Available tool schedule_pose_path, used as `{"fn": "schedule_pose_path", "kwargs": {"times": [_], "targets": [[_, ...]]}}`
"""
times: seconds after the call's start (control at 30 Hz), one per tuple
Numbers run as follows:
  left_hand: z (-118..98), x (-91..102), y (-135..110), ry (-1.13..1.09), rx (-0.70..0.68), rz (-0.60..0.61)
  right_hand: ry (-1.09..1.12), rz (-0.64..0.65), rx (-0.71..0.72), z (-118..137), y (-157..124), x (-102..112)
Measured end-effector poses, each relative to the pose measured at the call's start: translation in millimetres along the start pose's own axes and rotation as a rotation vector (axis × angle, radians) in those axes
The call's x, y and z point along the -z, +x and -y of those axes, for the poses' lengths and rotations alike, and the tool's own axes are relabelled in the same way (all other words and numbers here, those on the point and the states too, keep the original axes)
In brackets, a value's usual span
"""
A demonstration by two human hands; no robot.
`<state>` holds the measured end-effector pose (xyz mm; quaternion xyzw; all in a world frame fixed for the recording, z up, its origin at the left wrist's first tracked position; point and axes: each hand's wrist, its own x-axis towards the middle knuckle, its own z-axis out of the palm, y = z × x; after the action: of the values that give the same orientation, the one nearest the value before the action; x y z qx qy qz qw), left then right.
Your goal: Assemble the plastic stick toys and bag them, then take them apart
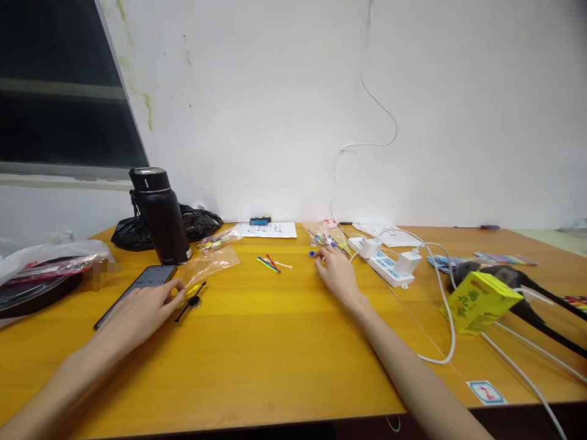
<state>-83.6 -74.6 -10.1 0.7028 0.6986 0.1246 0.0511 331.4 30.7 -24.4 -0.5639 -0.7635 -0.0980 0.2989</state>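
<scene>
My left hand [153,305] hangs over a phone [149,278], fingers loosely bent and apart. By its fingertips are a small yellow piece [196,288] and a thin black stick-shaped piece with a round middle [194,300]; whether the fingers touch the yellow piece is unclear. My right hand [337,272] is in front of a clear bag of coloured plastic parts [326,237]. Its bent fingers appear closed on a small round blue piece [312,253]. Between the hands lie several thin coloured plastic sticks [274,263].
Behind the phone stands a black bottle [160,220], with an opened clear bag [213,266] beside it. A white power strip [389,269] with plugs and looping cables is right of my right hand. Farther right sits a yellow box [479,304]. Papers [270,230] lie by the wall.
</scene>
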Motion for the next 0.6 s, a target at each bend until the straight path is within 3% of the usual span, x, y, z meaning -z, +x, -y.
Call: {"fn": "schedule_pose_path", "kwargs": {"times": [0.23, 0.43, 0.6], "targets": [[-25.6, 11.0, -7.0, 0.063, 0.095, -0.093, -0.020, 0.130, -0.030, -4.5, -6.5, -7.6], [-68.2, 13.6, -7.6, -0.050, -0.055, -0.056, 0.091, 0.172, 0.019, -4.4, -4.2, -13.8], [-92.1, 2.7, 19.0, -0.294, -0.268, -0.038, 0.277, 0.138, 0.021, 6.8, -3.9, -19.1]]}}
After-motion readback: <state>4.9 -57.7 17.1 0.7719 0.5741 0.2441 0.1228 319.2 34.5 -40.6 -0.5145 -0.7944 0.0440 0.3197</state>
